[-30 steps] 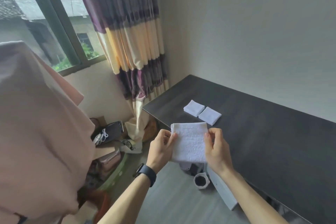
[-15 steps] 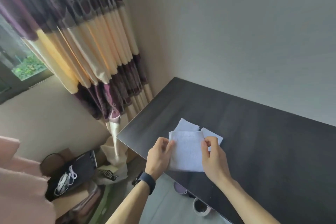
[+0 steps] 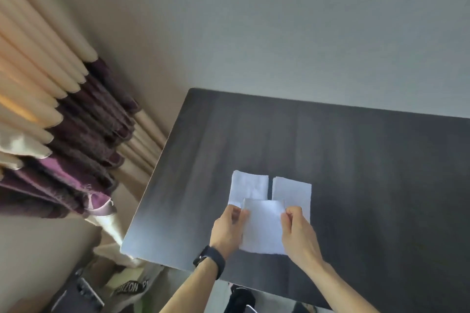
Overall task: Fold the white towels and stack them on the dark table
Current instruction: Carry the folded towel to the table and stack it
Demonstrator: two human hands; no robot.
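A folded white towel [image 3: 263, 226] hangs between both hands above the near part of the dark table [image 3: 368, 173]. My left hand [image 3: 227, 230] pinches its left edge and my right hand [image 3: 297, 230] pinches its right edge. Behind it, two folded white towels lie flat side by side on the table: the left one [image 3: 249, 185] and the right one [image 3: 292, 189]. The held towel covers their near edges.
A striped cream and purple curtain [image 3: 63, 134] hangs at the left beside the table's left edge. Bags and clutter [image 3: 122, 287] sit on the floor below the table's near left corner. A plain wall runs behind the table.
The view has swung right and over the table. Both hands have carried the held towel forward, from beyond the table's edge to above its surface, close to the two lying towels.
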